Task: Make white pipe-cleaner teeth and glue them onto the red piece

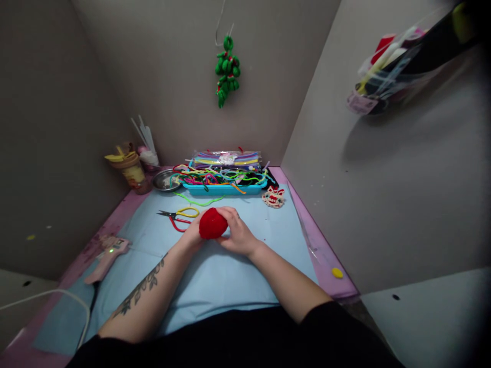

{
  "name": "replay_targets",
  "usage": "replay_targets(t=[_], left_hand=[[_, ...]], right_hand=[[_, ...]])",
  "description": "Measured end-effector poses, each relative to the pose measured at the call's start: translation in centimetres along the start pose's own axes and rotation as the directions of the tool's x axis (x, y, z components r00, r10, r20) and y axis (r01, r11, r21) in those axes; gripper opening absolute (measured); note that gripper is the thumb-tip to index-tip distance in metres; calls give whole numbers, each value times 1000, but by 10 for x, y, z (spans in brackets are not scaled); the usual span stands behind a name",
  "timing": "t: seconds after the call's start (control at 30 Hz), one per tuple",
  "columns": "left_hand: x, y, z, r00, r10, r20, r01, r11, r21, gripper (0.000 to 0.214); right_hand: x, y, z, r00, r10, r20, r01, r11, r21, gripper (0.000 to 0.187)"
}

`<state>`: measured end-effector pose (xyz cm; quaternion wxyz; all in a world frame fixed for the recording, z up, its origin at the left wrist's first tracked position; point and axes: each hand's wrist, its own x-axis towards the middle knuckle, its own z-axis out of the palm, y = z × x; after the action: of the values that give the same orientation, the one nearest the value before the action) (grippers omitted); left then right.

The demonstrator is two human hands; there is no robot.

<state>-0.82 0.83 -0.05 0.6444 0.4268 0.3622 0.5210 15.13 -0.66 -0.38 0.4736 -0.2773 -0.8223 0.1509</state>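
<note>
Nearest, the wearer's black short sleeves (238, 337) cross the bottom edge, both bare forearms reaching forward over a light blue sheet (222, 281) laid on a pink table cover (326, 271). At the left, a thin white cable (57, 291) curves in near a pale pink, gun-shaped tool (107, 260) with a lit green spot. At the right, a small round yellow piece (337, 273) lies on the pink cover.

Over the middle of the sheet, a bright red, rounded, soft-looking piece (213, 223) sits between the two hands. The right hand (240, 232) grips it from the right, fingers curled over its upper side and thumb low; the left hand (195, 234) holds it from the left, its fingers mostly hidden.

Just beside the left hand lie open scissors (168, 213) with one yellow and one red handle loop. Beyond them a bright green fuzzy strand (201, 203) bends across the sheet. Farther back stands a turquoise rectangular tray (226, 190) heaped with multicoloured fuzzy strands (218, 177), between a round metal dish (165, 180) and a cream-and-red looped ornament (273, 198). On the back wall hangs a green looped cluster (227, 71) with red bits.
</note>
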Motion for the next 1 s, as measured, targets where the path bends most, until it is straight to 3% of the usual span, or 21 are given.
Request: replay_targets(t=[0.2,0.3,0.43,0.6,0.83,1.0], left_hand=[[2,18,-4,982,-188,-34,174,953,-247,36],[0,17,1,986,-162,-26,146,939,-312,27],[-5,16,9,982,-174,75,189,881,-433,25],[-8,21,7,950,-244,194,304,857,-415,32],[-6,16,1,944,-300,137,328,896,-299,26],[-7,13,4,929,-348,130,370,890,-267,20]], right_hand=[[-2,13,-2,984,175,11,-176,984,12,68],[-2,13,2,972,233,23,-234,964,128,76],[1,11,6,970,242,-32,-231,952,201,91],[3,14,-1,968,243,-67,-224,951,215,81],[0,19,-7,965,263,24,-253,895,367,72],[0,15,-6,949,310,57,-310,880,360,64]])
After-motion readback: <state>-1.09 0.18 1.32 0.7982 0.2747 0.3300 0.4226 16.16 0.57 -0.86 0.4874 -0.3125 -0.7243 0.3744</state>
